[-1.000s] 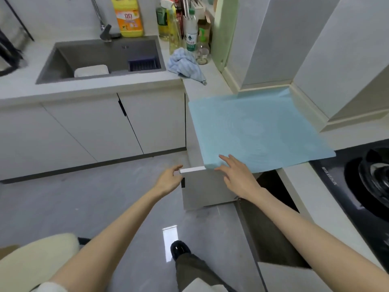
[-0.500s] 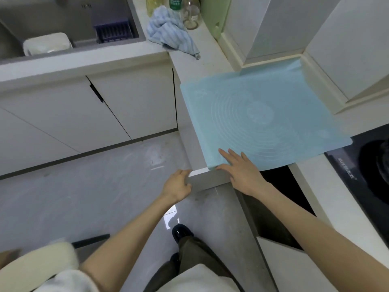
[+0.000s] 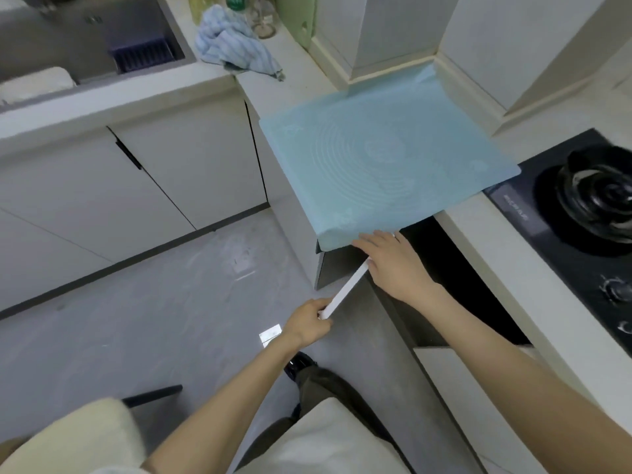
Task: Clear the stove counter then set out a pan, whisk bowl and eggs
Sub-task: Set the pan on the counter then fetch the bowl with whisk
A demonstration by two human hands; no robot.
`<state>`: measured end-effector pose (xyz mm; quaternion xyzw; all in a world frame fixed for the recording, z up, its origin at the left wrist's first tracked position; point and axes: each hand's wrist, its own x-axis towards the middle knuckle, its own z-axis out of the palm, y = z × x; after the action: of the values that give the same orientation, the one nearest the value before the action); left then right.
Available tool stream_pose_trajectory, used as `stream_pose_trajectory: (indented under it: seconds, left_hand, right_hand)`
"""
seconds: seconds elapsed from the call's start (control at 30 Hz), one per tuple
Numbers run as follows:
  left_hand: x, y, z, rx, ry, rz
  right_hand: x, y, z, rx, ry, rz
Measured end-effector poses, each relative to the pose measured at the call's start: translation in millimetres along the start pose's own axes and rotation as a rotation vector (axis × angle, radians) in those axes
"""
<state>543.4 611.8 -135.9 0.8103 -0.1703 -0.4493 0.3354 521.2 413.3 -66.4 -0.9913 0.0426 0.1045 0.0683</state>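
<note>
A light blue silicone mat (image 3: 383,165) covers the counter left of the black gas stove (image 3: 564,241), and its front edge droops over the counter lip. Below it a cabinet door stands swung out, showing its white top edge (image 3: 345,290). My left hand (image 3: 307,325) grips the outer end of that edge. My right hand (image 3: 393,261) lies with straight fingers at the mat's front edge, touching the inner end of the door edge. The cabinet's inside (image 3: 455,285) is dark. No pan, bowl or eggs are in view.
A striped blue cloth (image 3: 232,49) lies on the corner counter beside the sink (image 3: 95,39), with bottles behind it. The stove's burner (image 3: 602,196) and knobs (image 3: 615,290) are at the right. A cream chair seat (image 3: 68,436) is at my lower left.
My left hand has pulled the cabinet door further out toward me, so its top edge now runs diagonally. My right hand stayed at the mat's front edge. The view tilted downward.
</note>
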Motion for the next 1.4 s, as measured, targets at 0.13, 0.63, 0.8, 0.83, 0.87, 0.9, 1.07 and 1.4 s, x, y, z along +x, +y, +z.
stream_pose_trajectory:
  seconds: [0.13, 0.63, 0.8, 0.83, 0.87, 0.9, 1.07, 1.4]
  left_hand:
    - [-12, 10, 40, -0.027, -0.104, 0.009]
    - [-48, 95, 198, -0.2, -0.441, -0.052]
    - [-46, 111, 231, -0.213, -0.384, -0.062]
    - [-47, 113, 238, -0.206, -0.361, -0.058]
    - [-51, 117, 249, -0.198, -0.33, -0.054]
    - [-54, 120, 259, -0.192, -0.279, -0.052]
    - [-87, 153, 332, -0.097, -0.098, 0.002]
    - [-149, 227, 463, 0.559, -0.293, 0.752]
  right_hand:
    - [-77, 5, -1, 0.06, 0.066, 0.158]
    - [-356, 68, 38, 0.194, 0.118, 0.677]
    - [-438, 89, 61, 0.236, 0.126, 0.812]
    - [-453, 93, 66, 0.243, 0.13, 0.829]
    - [-470, 98, 71, 0.254, 0.135, 0.847]
    - [-483, 102, 75, 0.268, 0.146, 0.857]
    - [-551, 120, 90, 0.316, 0.183, 0.938]
    - [-649, 148, 160, 0.762, 0.195, 1.246]
